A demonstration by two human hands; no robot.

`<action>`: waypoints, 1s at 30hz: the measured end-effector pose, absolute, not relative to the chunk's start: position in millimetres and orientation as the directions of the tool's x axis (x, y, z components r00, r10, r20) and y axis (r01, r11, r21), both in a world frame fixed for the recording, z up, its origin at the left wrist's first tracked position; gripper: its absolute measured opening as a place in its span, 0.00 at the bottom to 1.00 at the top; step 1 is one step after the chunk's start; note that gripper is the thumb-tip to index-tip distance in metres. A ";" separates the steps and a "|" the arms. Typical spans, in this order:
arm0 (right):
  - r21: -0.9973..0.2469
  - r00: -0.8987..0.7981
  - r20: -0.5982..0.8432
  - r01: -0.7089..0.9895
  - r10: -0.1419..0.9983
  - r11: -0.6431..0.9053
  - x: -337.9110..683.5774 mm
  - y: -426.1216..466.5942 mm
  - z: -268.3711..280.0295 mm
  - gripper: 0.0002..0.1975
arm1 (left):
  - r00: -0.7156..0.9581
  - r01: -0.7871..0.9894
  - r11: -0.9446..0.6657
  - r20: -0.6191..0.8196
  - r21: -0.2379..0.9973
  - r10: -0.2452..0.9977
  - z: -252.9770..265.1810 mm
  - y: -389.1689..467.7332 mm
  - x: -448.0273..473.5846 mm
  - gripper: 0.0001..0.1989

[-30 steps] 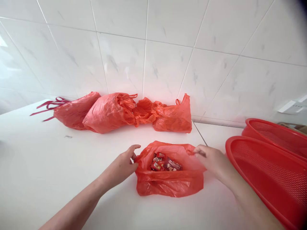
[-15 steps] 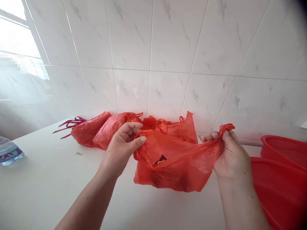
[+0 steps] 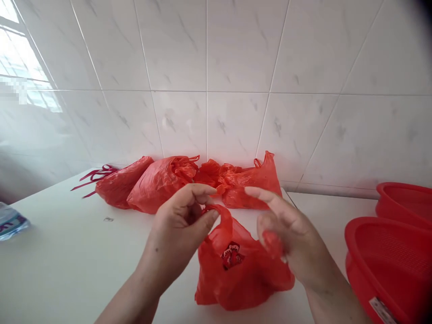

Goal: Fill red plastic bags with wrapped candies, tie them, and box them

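Note:
A thin red plastic bag (image 3: 243, 290) sits on the white table in front of me, its mouth partly open. Through the opening shows a small dark-red printed packet (image 3: 232, 256). My left hand (image 3: 182, 229) pinches one handle of the bag between thumb and fingers. On the other side, my right hand (image 3: 293, 238) is blurred, its index finger stretched toward the left hand. A bunched red bit of the bag's other handle shows in its curled lower fingers.
Several filled red plastic bags (image 3: 158, 184) lie against the tiled wall, some tied. Dark-red ribbons (image 3: 97, 173) stick out at their left. A clear bottle (image 3: 11, 222) lies at the left edge. Two red plastic baskets (image 3: 364, 261) stand at the right.
The bag has come down and nearer to me, and its mouth now gapes to show the packet. My right hand has moved left, closer to my left hand.

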State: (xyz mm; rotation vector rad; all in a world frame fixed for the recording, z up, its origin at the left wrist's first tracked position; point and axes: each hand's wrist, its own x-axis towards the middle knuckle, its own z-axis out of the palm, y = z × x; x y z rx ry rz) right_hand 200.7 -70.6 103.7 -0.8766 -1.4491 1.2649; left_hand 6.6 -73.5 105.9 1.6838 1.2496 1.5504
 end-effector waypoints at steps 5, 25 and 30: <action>-0.990 -0.530 0.052 0.082 0.846 0.112 180.5 -73.5 95.0 0.14 | 0.120 0.012 -0.430 0.426 0.903 0.897 102.8 -80.3 20.9 0.11; -0.991 -0.374 0.123 -0.090 0.919 0.096 209.0 -49.6 86.8 0.20 | 0.334 0.540 -0.663 0.590 0.519 0.735 90.5 -70.7 22.4 0.06; -0.966 -0.599 0.250 -0.205 0.761 0.156 223.7 -44.4 82.3 0.25 | 0.296 0.204 -0.327 0.260 0.923 0.919 86.8 -67.8 24.3 0.07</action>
